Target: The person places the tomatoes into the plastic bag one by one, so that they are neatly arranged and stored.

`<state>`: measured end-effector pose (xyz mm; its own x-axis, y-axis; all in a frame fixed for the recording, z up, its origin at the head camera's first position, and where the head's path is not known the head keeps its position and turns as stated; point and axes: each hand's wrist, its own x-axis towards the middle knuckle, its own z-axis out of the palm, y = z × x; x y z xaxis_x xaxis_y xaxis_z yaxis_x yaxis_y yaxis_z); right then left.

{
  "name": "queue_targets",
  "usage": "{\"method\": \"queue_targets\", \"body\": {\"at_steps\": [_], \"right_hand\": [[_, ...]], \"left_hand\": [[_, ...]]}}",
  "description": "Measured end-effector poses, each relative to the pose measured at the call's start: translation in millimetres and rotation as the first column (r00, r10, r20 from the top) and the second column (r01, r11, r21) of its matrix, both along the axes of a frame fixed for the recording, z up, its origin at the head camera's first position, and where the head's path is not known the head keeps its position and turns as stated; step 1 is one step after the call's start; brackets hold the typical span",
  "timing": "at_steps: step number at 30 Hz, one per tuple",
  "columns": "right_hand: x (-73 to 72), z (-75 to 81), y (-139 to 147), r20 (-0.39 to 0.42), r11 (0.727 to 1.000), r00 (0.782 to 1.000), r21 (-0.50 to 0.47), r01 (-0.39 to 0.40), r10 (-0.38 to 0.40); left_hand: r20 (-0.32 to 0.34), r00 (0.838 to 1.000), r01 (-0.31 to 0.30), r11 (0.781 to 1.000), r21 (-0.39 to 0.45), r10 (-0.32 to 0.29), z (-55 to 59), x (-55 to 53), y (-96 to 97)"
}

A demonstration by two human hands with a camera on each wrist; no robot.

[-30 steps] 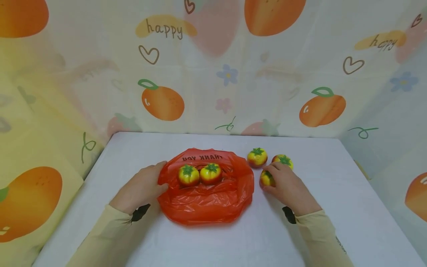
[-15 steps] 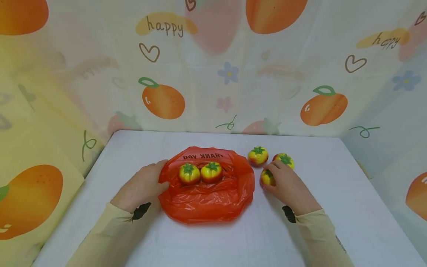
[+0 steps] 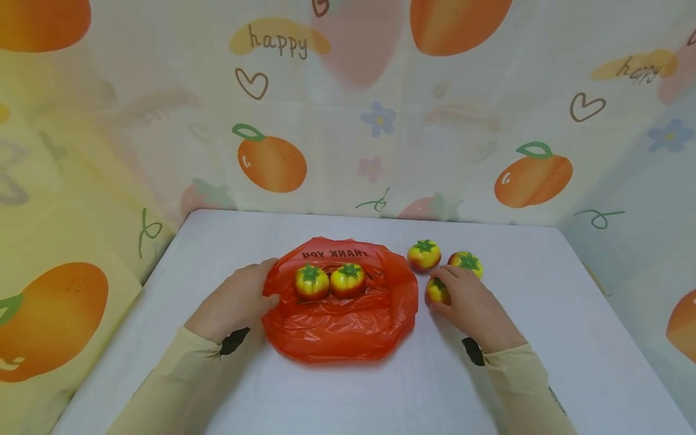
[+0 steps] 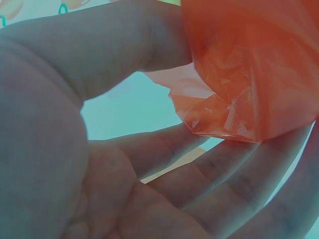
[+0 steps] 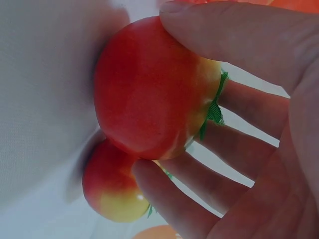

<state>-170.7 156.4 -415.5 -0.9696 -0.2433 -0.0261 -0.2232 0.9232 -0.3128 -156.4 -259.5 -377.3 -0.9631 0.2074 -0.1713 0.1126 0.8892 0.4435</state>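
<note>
A red plastic bag (image 3: pixel 337 338) lies on the white table, printed with THANK YOU in mirrored letters. Two toy tomatoes (image 3: pixel 312 283), yellow and red with green leaf tops, sit in its opening. My left hand (image 3: pixel 231 305) holds the bag's left side, thumb over the top and fingers round the far side; the left wrist view shows the thin film (image 4: pixel 249 74) between them. My right hand (image 3: pixel 472 305) grips a toy tomato (image 5: pixel 154 89) at the bag's right, the thumb on one side and fingers on the other. It appears to touch the table.
Another toy tomato (image 3: pixel 424 255) stands behind the gripped one, near the bag's right edge. One more (image 3: pixel 466 263) sits just beyond my right hand, partly hidden by it. A fruit-printed cloth (image 3: pixel 326 145) hangs behind the table (image 3: pixel 234 226) and along its sides.
The head view has shifted slightly. Both hands, the bag and the toy tomatoes keep their places relative to one another.
</note>
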Motion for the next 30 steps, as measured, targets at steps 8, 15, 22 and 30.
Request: {"method": "queue_targets", "body": {"at_steps": [8, 15, 22, 30], "right_hand": [[0.6, -0.3, 2, -0.017, 1.000, 1.000, -0.014, -0.022, 0.022], [0.8, 5.5, 4, 0.000, 0.999, 1.000, -0.035, -0.006, 0.006], [0.3, 11.9, 8, -0.034, 0.999, 0.999, -0.034, 0.002, -0.003], [4.1, 20.8, 15, -0.089, 0.994, 0.995, -0.102, -0.046, 0.037]], "left_hand": [[0.011, 1.000, -0.007, 1.000, -0.008, 0.007, 0.3, -1.0, 1.9], [0.003, 1.000, 0.000, 1.000, -0.005, 0.000, -0.8, -0.5, 0.7], [-0.006, 1.000, 0.003, 1.000, -0.001, -0.003, -1.3, 0.7, -1.3], [0.019, 1.000, -0.009, 1.000, -0.014, 0.010, -0.8, -0.9, 2.3]]}}
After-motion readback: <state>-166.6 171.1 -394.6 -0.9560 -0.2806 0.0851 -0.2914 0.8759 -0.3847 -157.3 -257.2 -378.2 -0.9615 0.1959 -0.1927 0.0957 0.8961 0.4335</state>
